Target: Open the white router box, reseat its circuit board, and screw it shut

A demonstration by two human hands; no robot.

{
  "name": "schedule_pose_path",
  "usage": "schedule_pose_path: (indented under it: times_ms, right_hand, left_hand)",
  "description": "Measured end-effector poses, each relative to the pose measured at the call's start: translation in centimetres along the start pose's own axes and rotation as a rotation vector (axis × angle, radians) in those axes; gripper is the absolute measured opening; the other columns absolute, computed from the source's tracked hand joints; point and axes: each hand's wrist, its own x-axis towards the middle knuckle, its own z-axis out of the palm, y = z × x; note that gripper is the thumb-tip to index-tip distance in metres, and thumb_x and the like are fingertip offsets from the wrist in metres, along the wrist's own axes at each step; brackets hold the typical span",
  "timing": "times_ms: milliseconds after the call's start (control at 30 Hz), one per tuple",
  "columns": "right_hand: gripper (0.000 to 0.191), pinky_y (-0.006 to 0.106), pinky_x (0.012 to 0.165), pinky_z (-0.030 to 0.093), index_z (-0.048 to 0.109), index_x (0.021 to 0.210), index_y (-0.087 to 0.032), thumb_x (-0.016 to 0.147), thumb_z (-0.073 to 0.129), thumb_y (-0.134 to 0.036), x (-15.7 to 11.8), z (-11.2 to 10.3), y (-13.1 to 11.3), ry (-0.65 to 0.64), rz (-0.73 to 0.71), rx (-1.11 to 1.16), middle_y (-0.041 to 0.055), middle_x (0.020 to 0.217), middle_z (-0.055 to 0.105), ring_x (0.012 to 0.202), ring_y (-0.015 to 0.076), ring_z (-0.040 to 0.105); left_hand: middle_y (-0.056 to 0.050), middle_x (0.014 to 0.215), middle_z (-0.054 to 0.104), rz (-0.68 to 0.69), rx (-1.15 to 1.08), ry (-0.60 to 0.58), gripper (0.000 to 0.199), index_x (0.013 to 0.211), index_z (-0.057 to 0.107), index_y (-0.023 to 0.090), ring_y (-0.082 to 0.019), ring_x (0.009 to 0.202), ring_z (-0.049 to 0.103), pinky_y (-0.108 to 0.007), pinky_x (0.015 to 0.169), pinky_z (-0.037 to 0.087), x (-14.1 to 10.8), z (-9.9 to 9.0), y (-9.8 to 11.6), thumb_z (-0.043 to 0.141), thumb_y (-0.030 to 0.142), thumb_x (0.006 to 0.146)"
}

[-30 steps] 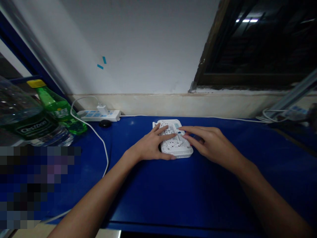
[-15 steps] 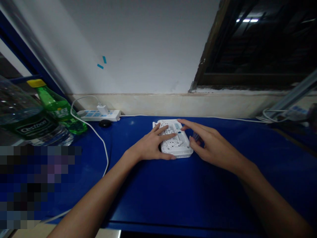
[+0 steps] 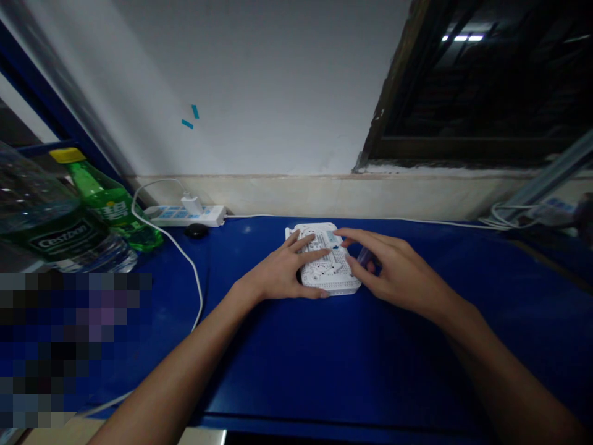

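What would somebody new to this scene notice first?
Probably the white plastic device near the middle of the glossy blue table, with the left hand spread over it and the right hand at its right side. Next might come the green bottle with its yellow cap, on the far left beside a larger clear bottle, and the dark window at the upper right.

I worked at a glossy blue table point(image 3: 287, 371) set against a pale, dimly lit wall point(image 3: 259, 86), with a band of cream tile point(image 3: 296, 194) along its foot. Two blue strips of tape point(image 3: 189, 117) stuck to the wall, left of centre. To my right, a dark window point(image 3: 477, 86) in a worn brown frame point(image 3: 386, 111) showed a bright streak of light point(image 3: 462, 38).
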Motion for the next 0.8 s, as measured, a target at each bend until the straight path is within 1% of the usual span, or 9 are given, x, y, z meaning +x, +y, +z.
schedule_pose_path:
  times_ms: [67, 167, 300, 400, 467, 533, 600, 667, 800]
  right_hand:
    - [0.039, 0.033, 0.077, 0.059, 0.06, 0.134, -0.021, 0.095, 0.06, -0.027, 0.09, 0.29, 0.26, 0.012, -0.019, -0.008, 0.0094, 0.124, 0.071, 0.091, 0.0215, 0.071]
    - [0.035, 0.032, 0.079, 0.058, 0.062, 0.131, -0.02, 0.097, 0.058, -0.024, 0.15, 0.4, 0.52, 0.007, -0.025, 0.015, 0.0096, 0.124, 0.07, 0.094, 0.0212, 0.071]
    - [0.051, 0.03, 0.081, 0.058, 0.05, 0.144, -0.026, 0.094, 0.054, -0.015, 0.08, -0.14, 0.22, -0.026, -0.033, 0.061, 0.0074, 0.138, 0.062, 0.1, 0.0196, 0.069]
    - [0.061, 0.03, 0.079, 0.058, 0.045, 0.147, -0.025, 0.089, 0.058, -0.013, 0.07, -0.27, -0.05, -0.015, -0.041, 0.055, 0.0083, 0.139, 0.061, 0.099, 0.0202, 0.07]
    - [0.051, 0.033, 0.078, 0.058, 0.052, 0.14, -0.021, 0.09, 0.061, -0.02, 0.1, -0.05, -0.01, 0.016, -0.044, 0.008, 0.01, 0.13, 0.066, 0.096, 0.0223, 0.07]
    - [0.033, 0.035, 0.077, 0.058, 0.064, 0.125, -0.019, 0.094, 0.061, -0.027, 0.16, 0.26, 0.13, 0.057, -0.053, -0.029, 0.0101, 0.117, 0.072, 0.093, 0.0234, 0.071]
    - [0.023, 0.034, 0.078, 0.058, 0.07, 0.113, -0.019, 0.097, 0.058, -0.029, 0.22, 0.46, 0.24, 0.097, -0.059, -0.023, 0.009, 0.107, 0.075, 0.09, 0.0227, 0.072]
    - [0.026, 0.034, 0.079, 0.058, 0.068, 0.12, -0.02, 0.098, 0.054, -0.025, 0.26, 0.43, 0.17, 0.112, -0.061, 0.006, 0.0087, 0.109, 0.075, 0.091, 0.0217, 0.072]
    - [0.058, 0.033, 0.08, 0.059, 0.044, 0.149, -0.021, 0.092, 0.052, -0.013, 0.23, 0.01, -0.32, 0.062, -0.042, 0.036, 0.0105, 0.136, 0.064, 0.1, 0.0214, 0.069]
  left_hand:
    - [-0.012, 0.159, 0.036, -0.003, -0.006, -0.004, 0.093, 0.153, 0.039, 0.027, -0.035, 0.153, 0.013, -0.062, 0.123, 0.009, 0.0, -0.07, 0.09, 0.068, 0.073, 0.078]
    - [-0.012, 0.159, 0.036, -0.005, -0.01, -0.004, 0.094, 0.153, 0.039, 0.027, -0.035, 0.153, 0.012, -0.061, 0.123, 0.008, -0.02, -0.05, 0.06, 0.069, 0.073, 0.077]
    - [-0.014, 0.162, 0.028, -0.003, -0.019, 0.002, 0.095, 0.153, 0.04, 0.026, -0.035, 0.153, 0.011, -0.06, 0.124, 0.006, -0.05, 0.1, -0.18, 0.069, 0.074, 0.076]
    - [-0.014, 0.163, 0.025, 0.006, -0.027, 0.005, 0.095, 0.153, 0.039, 0.027, -0.035, 0.153, 0.014, -0.06, 0.124, 0.006, -0.04, 0.11, -0.21, 0.068, 0.074, 0.077]
    - [-0.013, 0.163, 0.027, 0.004, -0.028, 0.0, 0.095, 0.154, 0.038, 0.027, -0.035, 0.153, 0.014, -0.061, 0.123, 0.006, -0.04, 0.03, -0.12, 0.068, 0.074, 0.077]
    - [-0.011, 0.161, 0.032, -0.016, -0.033, -0.011, 0.094, 0.154, 0.038, 0.029, -0.037, 0.153, 0.012, -0.063, 0.123, 0.007, -0.05, -0.07, 0.0, 0.068, 0.074, 0.077]
    - [-0.01, 0.16, 0.035, -0.031, -0.033, -0.022, 0.094, 0.154, 0.038, 0.03, -0.038, 0.153, 0.01, -0.065, 0.122, 0.008, -0.07, -0.11, 0.06, 0.067, 0.075, 0.076]
    - [-0.01, 0.161, 0.033, -0.026, -0.023, -0.02, 0.094, 0.154, 0.038, 0.03, -0.037, 0.153, 0.009, -0.065, 0.122, 0.008, -0.07, -0.06, 0.03, 0.067, 0.075, 0.076]
    - [-0.012, 0.164, 0.024, -0.003, -0.011, -0.001, 0.092, 0.153, 0.039, 0.028, -0.035, 0.153, 0.015, -0.062, 0.123, 0.007, -0.04, 0.07, -0.09, 0.066, 0.074, 0.078]
